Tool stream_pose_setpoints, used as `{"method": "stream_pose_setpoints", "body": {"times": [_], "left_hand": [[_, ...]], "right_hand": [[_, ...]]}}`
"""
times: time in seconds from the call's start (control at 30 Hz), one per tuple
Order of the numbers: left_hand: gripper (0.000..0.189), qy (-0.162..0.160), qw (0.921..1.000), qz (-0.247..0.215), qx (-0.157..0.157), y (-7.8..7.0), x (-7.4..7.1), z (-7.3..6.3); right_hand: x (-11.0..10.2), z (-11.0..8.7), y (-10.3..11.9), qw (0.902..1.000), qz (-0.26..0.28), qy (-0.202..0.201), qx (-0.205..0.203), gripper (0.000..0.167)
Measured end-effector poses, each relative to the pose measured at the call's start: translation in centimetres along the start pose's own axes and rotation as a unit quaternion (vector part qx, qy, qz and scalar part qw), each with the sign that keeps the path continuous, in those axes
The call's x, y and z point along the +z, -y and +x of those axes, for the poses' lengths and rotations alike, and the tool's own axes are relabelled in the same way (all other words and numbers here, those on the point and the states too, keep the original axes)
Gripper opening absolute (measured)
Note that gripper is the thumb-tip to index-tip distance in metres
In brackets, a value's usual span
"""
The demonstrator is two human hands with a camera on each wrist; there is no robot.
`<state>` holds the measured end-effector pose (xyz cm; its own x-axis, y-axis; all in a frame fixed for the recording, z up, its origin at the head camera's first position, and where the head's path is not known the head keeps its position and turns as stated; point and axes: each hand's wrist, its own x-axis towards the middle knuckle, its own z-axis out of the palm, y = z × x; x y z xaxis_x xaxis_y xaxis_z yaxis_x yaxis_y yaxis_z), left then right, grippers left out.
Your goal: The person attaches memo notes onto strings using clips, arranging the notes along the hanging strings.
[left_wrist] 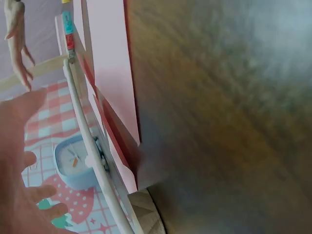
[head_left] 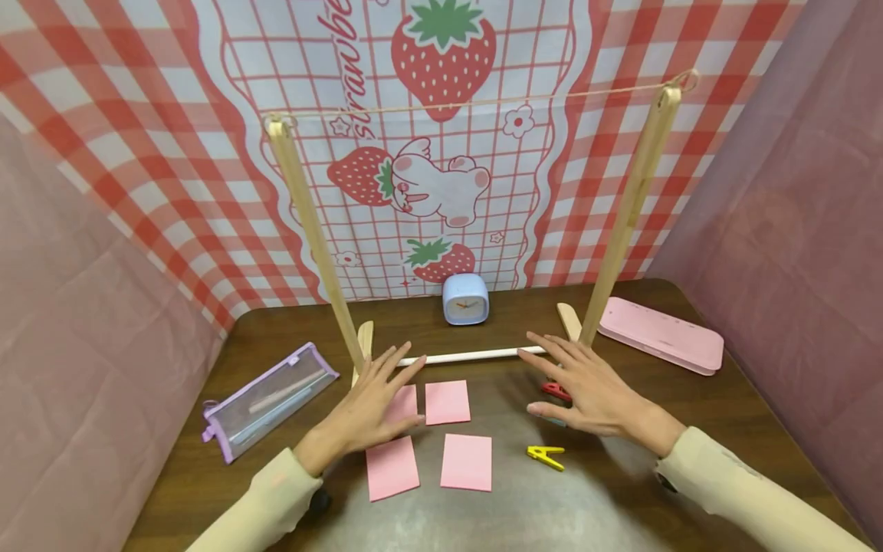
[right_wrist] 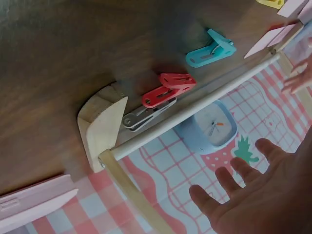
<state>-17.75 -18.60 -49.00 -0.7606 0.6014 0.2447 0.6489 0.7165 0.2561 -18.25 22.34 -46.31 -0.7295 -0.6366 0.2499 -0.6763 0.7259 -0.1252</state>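
My left hand (head_left: 369, 402) hovers with spread fingers over the pink paper squares, near the foot of a wooden frame's left post (head_left: 313, 230). Several of these squares lie in two rows; one (head_left: 407, 402) is partly covered by that hand, while another (head_left: 466, 462) shows fully. Fingers also spread, my right hand (head_left: 586, 387) is above the clothespins by the right post (head_left: 629, 215). The right wrist view shows a teal clothespin (right_wrist: 209, 54), a red one (right_wrist: 168, 90) and a grey one (right_wrist: 148, 116) on the table. A yellow clothespin (head_left: 546, 457) lies nearer me. Both hands hold nothing.
A white rod (head_left: 476, 356) joins the posts low down; thin string (head_left: 510, 100) spans their tops. Behind the rod stands a blue clock (head_left: 465, 300). A purple-edged mesh pouch (head_left: 269, 402) holding pens lies left, a pink case (head_left: 662, 336) right. A strawberry-print cloth (head_left: 441, 161) hangs behind.
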Motion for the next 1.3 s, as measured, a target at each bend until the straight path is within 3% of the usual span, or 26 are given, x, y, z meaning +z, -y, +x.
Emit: {"method": "stream_pose_setpoints", "body": {"times": [0.17,0.37,0.63,0.83,1.3], "left_hand": [[0.089,-0.021,0.9996,-0.018,0.003,0.4,-0.2,-0.6],[0.071,-0.039,0.9990,-0.022,-0.006,0.7,-0.6,-1.1],[0.061,-0.017,0.9984,-0.030,-0.046,1.0,-0.6,-1.6],[0.061,-0.008,0.9981,-0.021,-0.057,1.3,-0.4,-1.8],[0.059,0.015,0.9972,-0.013,-0.072,1.4,-0.2,-1.8]], "right_hand": [[-0.1,-0.3,-0.2,0.9988,0.034,-0.016,0.032,0.075],[-0.1,-0.7,-0.4,0.9957,0.061,-0.045,0.053,0.058],[0.2,-1.5,-0.8,0.9893,0.141,0.004,0.039,0.024],[0.6,-2.2,-0.8,0.9848,0.162,0.051,0.034,0.022],[1.6,-2.7,-0.8,0.9840,0.159,0.065,0.046,0.027]]}}
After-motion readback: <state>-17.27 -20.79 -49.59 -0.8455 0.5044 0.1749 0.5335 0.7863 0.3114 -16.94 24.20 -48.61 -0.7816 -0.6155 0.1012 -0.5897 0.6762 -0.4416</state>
